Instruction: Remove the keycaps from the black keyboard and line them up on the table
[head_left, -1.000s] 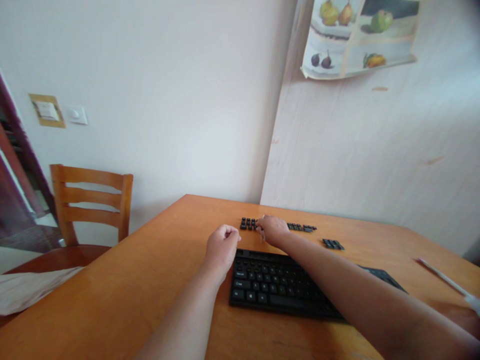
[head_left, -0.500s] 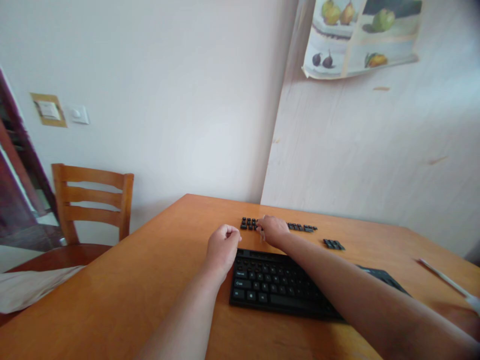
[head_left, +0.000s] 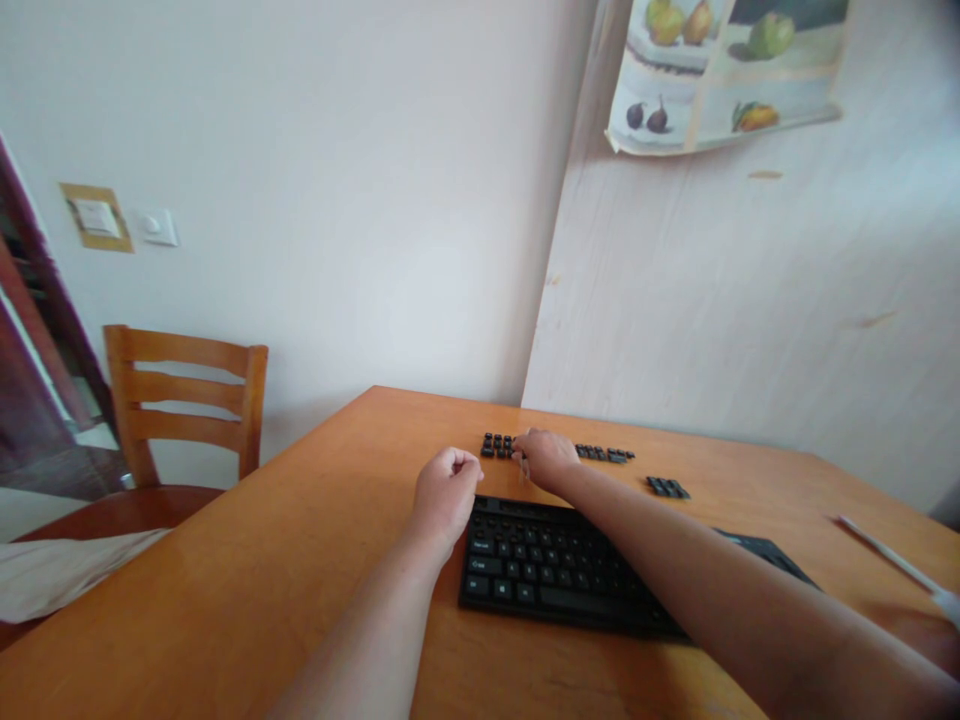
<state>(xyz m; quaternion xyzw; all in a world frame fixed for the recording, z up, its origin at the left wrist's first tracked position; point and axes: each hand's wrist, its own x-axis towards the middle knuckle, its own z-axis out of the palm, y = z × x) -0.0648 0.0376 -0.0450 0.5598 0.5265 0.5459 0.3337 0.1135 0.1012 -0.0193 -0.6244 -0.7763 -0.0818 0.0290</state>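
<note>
A black keyboard [head_left: 555,570] lies on the wooden table, its right part crossed by my right forearm. The upper rows on its left side look bare of caps. Beyond it, loose black keycaps [head_left: 600,453] stand in rows. My right hand [head_left: 549,457] reaches over the keyboard to these rows, fingers bent down and drawn together at the keycaps. Whatever is between its fingertips is hidden. Just off the keyboard's upper left corner, my left hand [head_left: 448,487] is held closed, thumb against the curled fingers; its inside cannot be seen.
A small separate block of keycaps [head_left: 667,488] lies right of the rows. Farther right is a thin white stick-like object [head_left: 889,555]. A wooden chair [head_left: 187,400] stands left of the table [head_left: 322,520], and a wall [head_left: 375,200] rises behind it.
</note>
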